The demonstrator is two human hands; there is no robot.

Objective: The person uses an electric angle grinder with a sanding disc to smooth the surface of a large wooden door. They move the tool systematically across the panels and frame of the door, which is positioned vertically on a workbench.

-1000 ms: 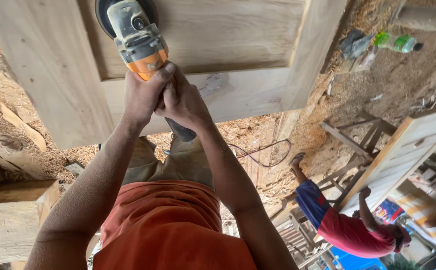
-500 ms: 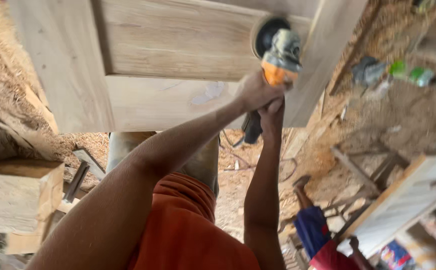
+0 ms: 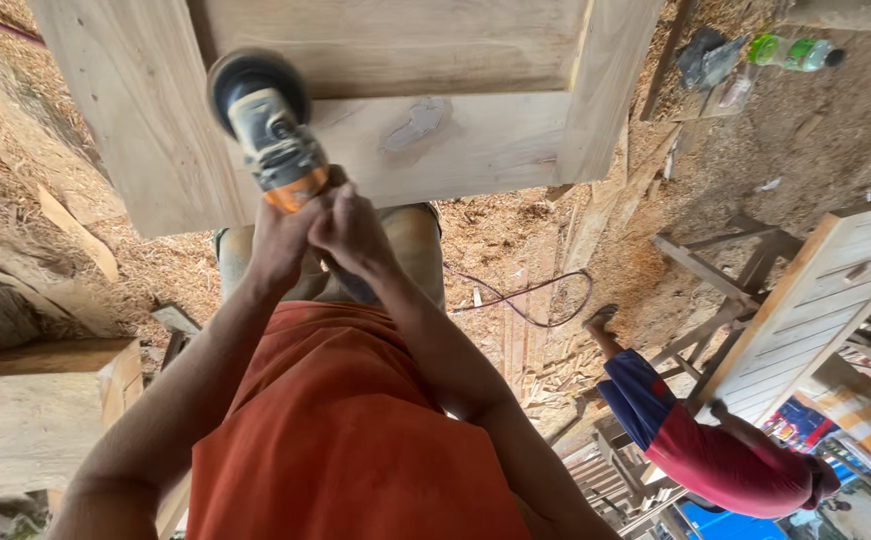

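Note:
Both my hands grip an orange and grey angle grinder (image 3: 273, 140). My left hand (image 3: 283, 240) wraps the body just behind the orange collar. My right hand (image 3: 352, 235) clasps the dark rear handle beside it. The grinder's black disc (image 3: 253, 85) rests on the left part of a pale wooden panelled door (image 3: 475, 140), near the corner where the recessed panel meets the frame. A grey filler patch (image 3: 412, 125) shows on the door's lower rail.
Wood shavings cover the ground. A power cord (image 3: 530, 300) loops on the floor. Wooden blocks (image 3: 35, 410) lie at the left. Another person in a red shirt and blue shorts (image 3: 705, 450) bends by a slatted wooden door (image 3: 815, 310). A green bottle (image 3: 790, 52) lies at top right.
The grinder and both hands have swung from the door's right stile back to the left side of the panel. The view shifted with them.

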